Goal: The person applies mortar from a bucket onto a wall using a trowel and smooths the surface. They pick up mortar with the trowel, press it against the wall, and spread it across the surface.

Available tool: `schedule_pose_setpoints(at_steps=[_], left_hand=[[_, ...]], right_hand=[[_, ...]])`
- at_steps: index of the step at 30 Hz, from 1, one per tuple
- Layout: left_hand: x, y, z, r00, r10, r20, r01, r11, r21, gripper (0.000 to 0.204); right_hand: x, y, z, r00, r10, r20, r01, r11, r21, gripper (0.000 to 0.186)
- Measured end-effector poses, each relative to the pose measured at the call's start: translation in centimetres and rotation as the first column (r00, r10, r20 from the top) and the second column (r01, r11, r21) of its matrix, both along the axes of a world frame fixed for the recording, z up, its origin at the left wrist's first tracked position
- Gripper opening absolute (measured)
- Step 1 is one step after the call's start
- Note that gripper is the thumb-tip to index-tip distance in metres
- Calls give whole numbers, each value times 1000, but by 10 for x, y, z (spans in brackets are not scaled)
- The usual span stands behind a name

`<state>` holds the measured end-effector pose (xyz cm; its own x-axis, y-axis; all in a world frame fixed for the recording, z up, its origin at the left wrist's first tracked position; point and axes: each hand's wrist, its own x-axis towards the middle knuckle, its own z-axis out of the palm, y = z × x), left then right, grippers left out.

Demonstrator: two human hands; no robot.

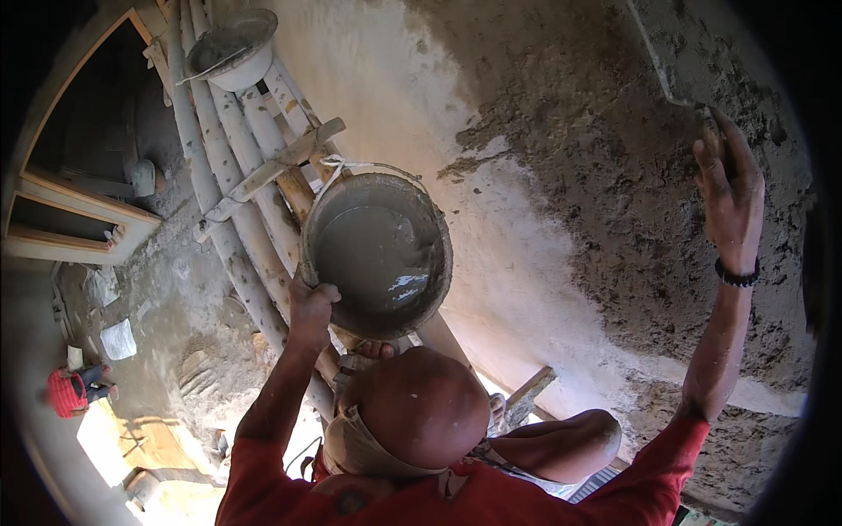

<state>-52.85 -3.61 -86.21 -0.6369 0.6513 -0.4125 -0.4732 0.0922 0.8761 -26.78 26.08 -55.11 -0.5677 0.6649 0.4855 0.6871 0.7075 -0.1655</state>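
Observation:
A bucket [445,263] of wet grey mortar [368,254] stands in front of me, its wire handle tipped toward the far side. My left hand [311,317] is closed on the bucket's near left rim. Up at the right, my right hand [735,197] is raised against the wall [596,149], its fingers closed round what looks like a trowel [680,102]. Only a pale edge of the tool stands out from the grey plaster; my fingers hide most of its grip. Rough, dark plaster covers the wall's right part, while a paler strip runs beside the bucket.
Under the bucket runs a scaffold of wooden poles [254,219] with a crosspiece [272,167] tied over it. A second mortar basin [237,57] sits farther along. My bent knee [561,447] is close to the wall. Far below left, a person in red [68,392] is near the floor.

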Motion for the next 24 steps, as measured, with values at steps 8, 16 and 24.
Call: schedule_pose_setpoints(at_steps=[8, 16, 24], left_hand=[[7, 6, 11, 998, -27, -47, 32, 994, 106, 49], [12, 2, 3, 999, -44, -21, 47, 990, 132, 54], [7, 1, 11, 1000, 20, 15, -21, 996, 87, 57]], right_hand=[[-38, -69, -150, 783, 481, 395, -393, 874, -285, 29], [-75, -110, -264, 581, 613, 535, -175, 736, -654, 42], [-62, -113, -272, 748, 634, 196, -275, 566, -777, 51]])
